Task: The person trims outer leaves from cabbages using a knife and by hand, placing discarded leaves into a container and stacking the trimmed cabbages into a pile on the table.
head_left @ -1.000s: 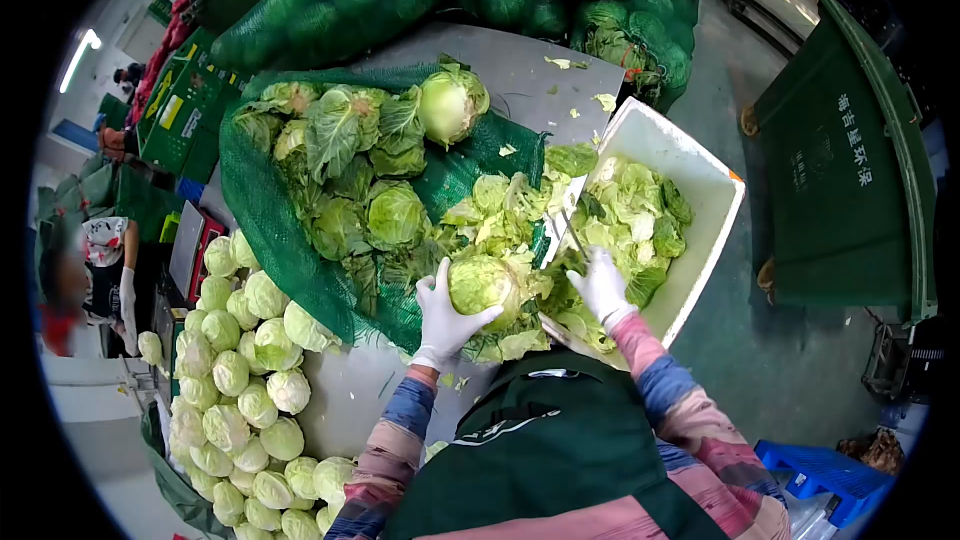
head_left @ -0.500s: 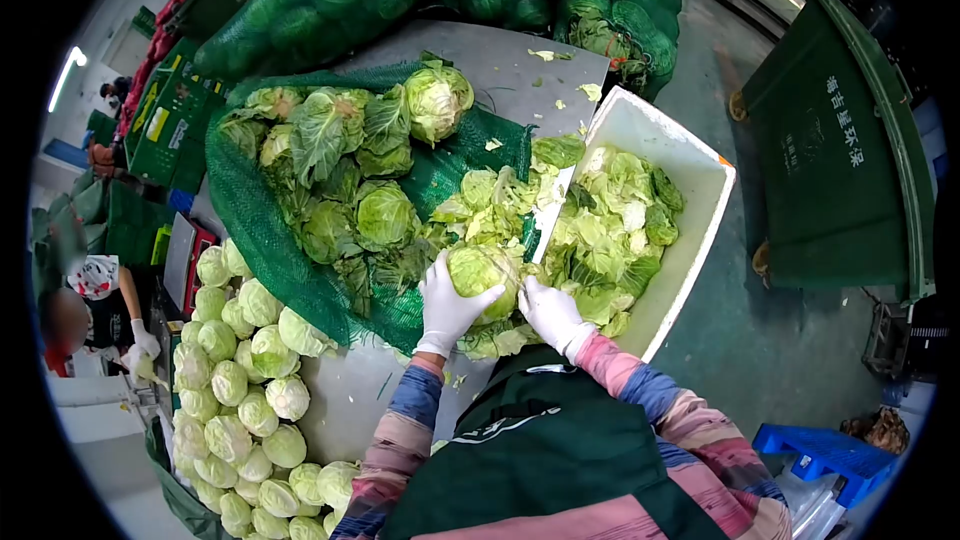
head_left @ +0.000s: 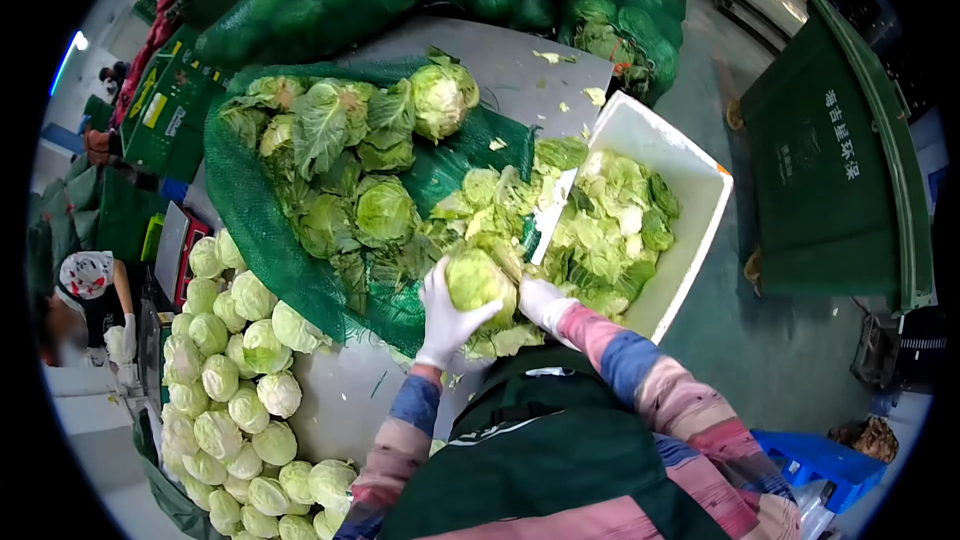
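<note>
A pale green cabbage [head_left: 476, 283] is held in my white-gloved left hand [head_left: 445, 318], with the fingers round its left side and the thumb across its near side. Against the cabbage's right side is my gloved right hand [head_left: 546, 304], its fingers closed. Their tips are partly hidden, and what they grip cannot be made out. A loosened leaf [head_left: 506, 258] sticks out from the cabbage's upper right. Under and beyond the hands, loose leaves [head_left: 487, 195] lie on an opened green mesh sack [head_left: 235, 190]. Several untrimmed cabbages [head_left: 385, 210] sit in that sack.
A white foam box [head_left: 690, 270] full of stripped leaves [head_left: 605, 240] stands at the right. Cleaned cabbages [head_left: 245, 407] are piled left on the metal table [head_left: 340, 390]. Full mesh sacks [head_left: 335, 0] line the back. A large green bin [head_left: 830, 160] stands right; another person [head_left: 95, 290] works left.
The cabbage has turned slightly in my hands, and a leaf now stands out at its upper right. My right hand has shifted slightly down and right. The view has swung a little.
</note>
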Motion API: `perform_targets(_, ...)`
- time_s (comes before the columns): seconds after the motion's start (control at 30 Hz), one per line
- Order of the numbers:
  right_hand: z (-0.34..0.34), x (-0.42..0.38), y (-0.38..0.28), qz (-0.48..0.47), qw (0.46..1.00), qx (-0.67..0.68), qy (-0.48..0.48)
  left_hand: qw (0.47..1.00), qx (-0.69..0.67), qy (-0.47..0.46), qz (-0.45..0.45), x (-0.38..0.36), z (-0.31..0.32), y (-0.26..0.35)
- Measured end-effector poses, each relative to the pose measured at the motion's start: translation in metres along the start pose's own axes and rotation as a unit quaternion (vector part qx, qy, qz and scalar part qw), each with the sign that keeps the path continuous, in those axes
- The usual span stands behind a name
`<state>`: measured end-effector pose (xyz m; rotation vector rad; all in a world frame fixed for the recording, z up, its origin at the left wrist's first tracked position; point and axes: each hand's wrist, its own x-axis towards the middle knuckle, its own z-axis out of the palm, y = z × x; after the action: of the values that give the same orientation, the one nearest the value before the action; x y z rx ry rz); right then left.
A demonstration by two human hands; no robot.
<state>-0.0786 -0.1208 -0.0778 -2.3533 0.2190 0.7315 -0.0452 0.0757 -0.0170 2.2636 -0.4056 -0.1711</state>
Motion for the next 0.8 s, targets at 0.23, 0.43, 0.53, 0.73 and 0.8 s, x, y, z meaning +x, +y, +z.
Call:
perform_targets(0.23,-0.017,-0.024,-0.005,-0.037,0.98,0.191,0.041,0.963,-0.263,0.003,-0.064,-0.017,-0.005,-0.006)
perform_targets(0.43,-0.053,-0.057,-0.025,-0.056,0.97,0.082,0.224,0.984,-0.171,0.007,-0.046,-0.001,0.046,0.033)
perform_targets(0.53,-0.047,-0.037,0.002,-0.097,0.939,0.188,0.269,0.997,-0.068,0.029,-0.002,0.005,0.061,0.033)
perform_targets(0.73,-0.042,-0.028,0.065,0.13,0.839,0.458,0.263,0.996,-0.08,0.035,-0.017,-0.005,0.03,0.017)
perform_targets(0.8,-0.038,-0.036,0.065,0.17,0.839,0.427,0.293,0.997,-0.064,0.032,-0.023,-0.006,0.014,-0.008)
